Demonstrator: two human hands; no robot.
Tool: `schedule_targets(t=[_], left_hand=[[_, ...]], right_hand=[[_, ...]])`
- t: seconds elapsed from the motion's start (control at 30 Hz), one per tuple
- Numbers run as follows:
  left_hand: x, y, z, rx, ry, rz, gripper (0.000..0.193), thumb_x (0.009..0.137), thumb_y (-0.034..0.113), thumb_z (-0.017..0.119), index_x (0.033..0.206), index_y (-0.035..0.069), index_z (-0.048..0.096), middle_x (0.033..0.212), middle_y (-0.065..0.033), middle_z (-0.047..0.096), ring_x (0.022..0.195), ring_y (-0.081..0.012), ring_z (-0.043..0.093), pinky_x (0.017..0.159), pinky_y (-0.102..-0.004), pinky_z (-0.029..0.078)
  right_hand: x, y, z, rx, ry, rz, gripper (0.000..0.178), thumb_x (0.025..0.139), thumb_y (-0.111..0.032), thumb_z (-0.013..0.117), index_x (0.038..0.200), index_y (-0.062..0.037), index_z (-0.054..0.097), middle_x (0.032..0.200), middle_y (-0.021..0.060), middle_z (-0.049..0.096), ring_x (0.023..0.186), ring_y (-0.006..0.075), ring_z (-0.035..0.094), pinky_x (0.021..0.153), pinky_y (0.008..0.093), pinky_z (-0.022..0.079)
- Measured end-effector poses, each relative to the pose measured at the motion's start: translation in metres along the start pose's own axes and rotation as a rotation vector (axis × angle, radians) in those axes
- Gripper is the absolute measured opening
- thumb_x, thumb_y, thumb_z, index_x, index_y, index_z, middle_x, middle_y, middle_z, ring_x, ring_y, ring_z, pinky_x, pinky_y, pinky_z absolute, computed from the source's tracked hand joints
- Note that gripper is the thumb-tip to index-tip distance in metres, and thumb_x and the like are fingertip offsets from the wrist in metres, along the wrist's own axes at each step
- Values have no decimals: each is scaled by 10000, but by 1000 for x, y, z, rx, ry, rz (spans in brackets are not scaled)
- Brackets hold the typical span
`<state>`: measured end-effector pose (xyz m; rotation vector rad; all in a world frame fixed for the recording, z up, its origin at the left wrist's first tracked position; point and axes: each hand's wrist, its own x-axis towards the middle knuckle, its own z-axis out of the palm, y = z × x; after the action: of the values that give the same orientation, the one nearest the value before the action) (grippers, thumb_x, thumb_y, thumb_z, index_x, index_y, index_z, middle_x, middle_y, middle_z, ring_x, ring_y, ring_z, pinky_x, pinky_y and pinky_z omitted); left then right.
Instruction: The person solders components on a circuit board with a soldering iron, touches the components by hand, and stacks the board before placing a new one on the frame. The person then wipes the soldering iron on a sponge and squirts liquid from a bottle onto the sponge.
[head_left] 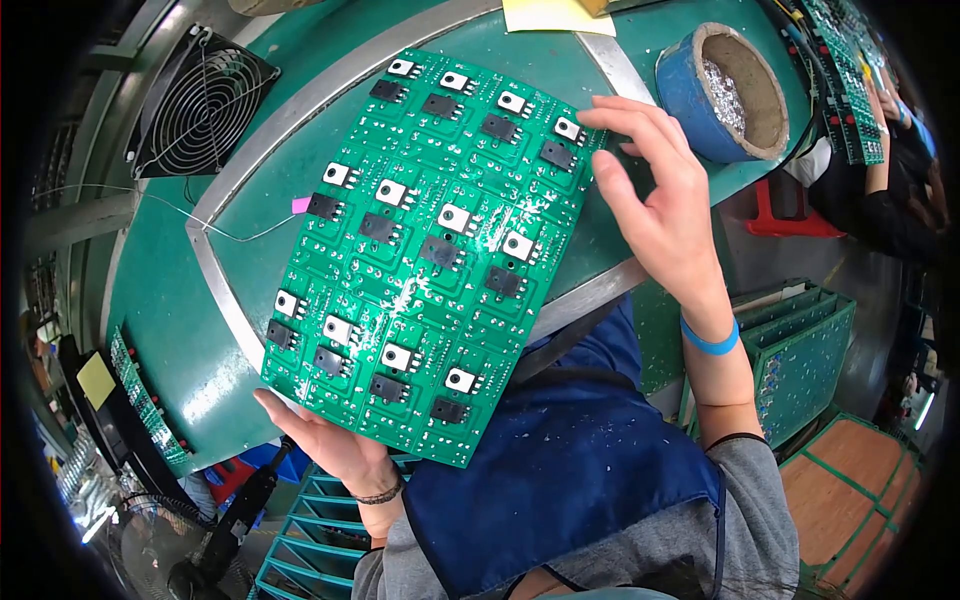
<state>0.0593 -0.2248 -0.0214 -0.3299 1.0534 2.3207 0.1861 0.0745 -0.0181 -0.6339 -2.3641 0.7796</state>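
Observation:
A large green circuit board [420, 285] is tilted in front of me, carrying several rows of paired black and white three-legged components. My left hand [335, 450] grips its lower left corner; the thumb shows at the edge and the other fingers are hidden beneath the board. At the upper right corner is my right hand [655, 190], its fingers apart. Its index fingertip reaches the board's edge beside a white component [570, 129], while the thumb sits just off the right edge. A blue band circles my right wrist.
The green worktable [165, 280] has a metal frame strip [235, 315]. Upper right stands a blue round pot [690, 105] holding silvery bits. A black fan [207, 105] is upper left, with a thin wire nearby. Green racks [815, 345] stand right; another person works at far right.

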Motion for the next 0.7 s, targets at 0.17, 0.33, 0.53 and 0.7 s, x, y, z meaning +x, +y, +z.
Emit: schedule_targets(t=[0.17,0.33,0.53,0.7], left_hand=[[1,-1,4,8,32,32,539,1000,483,355,1278,59,538,1258,-84,599,1105,-239,584,973,-413,455],[9,3,5,-18,-4,-15,536,1009,471,339,1312,60,504,1330,-91,543,1161,-253,545,994,-440,436],[9,15,12,-136,-11,-87,540,1002,460,360,1381,84,441,1425,-122,442,1258,-333,462,1054,-547,358],[6,22,12,-189,-70,-53,560,998,462,368,1419,94,395,1459,-127,394,1298,-365,409,1071,-582,314]], right_hand=[[-3,-4,0,-66,-14,37,268,840,-70,600,1104,-25,605,1087,161,610,1014,316,551,883,387,444],[1,-1,-1,141,-73,163,260,855,-38,568,1111,-5,599,1075,149,615,949,270,578,846,350,466],[-6,-13,-9,589,-37,252,273,878,18,526,1144,27,585,1100,92,614,1000,152,583,894,289,470],[-8,-25,-15,745,8,230,275,885,22,530,1155,45,576,1131,73,589,1027,128,563,899,274,465]])
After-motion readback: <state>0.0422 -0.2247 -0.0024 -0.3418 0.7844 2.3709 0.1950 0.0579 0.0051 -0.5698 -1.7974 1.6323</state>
